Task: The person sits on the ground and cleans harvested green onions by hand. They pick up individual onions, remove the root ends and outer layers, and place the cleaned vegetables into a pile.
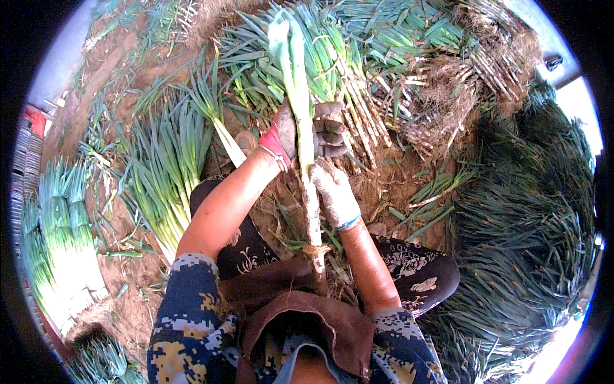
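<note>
One long green onion [308, 201] stands lengthwise in front of me, its leaves pointing away and its soil-stained lower end near my lap. My left hand [329, 131], in a dirty glove with a pink-red cuff, is wrapped round the upper stalk, the fingers showing on its right side. Lower down, my right hand [336, 195], in a pale soiled glove with a blue edge, has its fingers closed against the stalk's right side. Its thumb and fingertips are partly hidden. A brown apron [281, 281] covers my lap under the root end.
Cleaned green onions [169, 166] lie at my left, beyond them upright white-stemmed bundles [70, 230]. Unpeeled, rooty onions [364, 121] are piled ahead and at far right. A large heap of dark green leaves [524, 224] fills the right side. Leaf scraps litter the soil.
</note>
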`<state>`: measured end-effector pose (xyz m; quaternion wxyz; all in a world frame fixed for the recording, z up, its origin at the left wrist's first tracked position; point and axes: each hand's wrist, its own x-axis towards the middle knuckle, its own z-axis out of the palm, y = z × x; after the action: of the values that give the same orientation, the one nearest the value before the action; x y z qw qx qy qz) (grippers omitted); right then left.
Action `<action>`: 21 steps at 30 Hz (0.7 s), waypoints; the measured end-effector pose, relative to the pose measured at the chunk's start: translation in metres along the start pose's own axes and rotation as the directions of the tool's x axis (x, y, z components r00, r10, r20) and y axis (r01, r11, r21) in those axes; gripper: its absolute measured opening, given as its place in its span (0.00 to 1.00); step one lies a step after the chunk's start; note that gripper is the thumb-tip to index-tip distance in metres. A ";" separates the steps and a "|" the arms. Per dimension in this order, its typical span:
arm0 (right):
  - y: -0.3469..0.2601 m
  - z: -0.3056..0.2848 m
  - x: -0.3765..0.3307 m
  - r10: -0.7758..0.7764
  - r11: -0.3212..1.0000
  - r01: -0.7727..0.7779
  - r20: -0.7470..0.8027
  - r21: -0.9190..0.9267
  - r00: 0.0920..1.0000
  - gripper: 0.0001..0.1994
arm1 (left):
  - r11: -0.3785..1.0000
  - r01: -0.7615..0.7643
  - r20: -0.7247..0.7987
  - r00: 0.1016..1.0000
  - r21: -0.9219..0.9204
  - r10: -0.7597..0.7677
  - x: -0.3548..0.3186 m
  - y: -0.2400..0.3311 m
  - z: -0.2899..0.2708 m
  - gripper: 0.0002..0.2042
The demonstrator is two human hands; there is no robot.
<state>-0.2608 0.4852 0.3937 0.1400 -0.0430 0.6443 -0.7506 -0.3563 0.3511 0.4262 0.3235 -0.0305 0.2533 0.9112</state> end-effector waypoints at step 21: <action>-0.018 0.017 0.061 -0.175 0.930 0.211 -0.144 0.299 0.974 0.22 | 0.931 -0.297 -0.110 0.939 0.214 0.325 0.010 0.006 -0.037 0.16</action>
<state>-0.3177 0.4548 0.4073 0.0332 -0.0403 0.5168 -0.8545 -0.3716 0.3349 0.3942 0.1570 -0.0238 0.3652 0.9173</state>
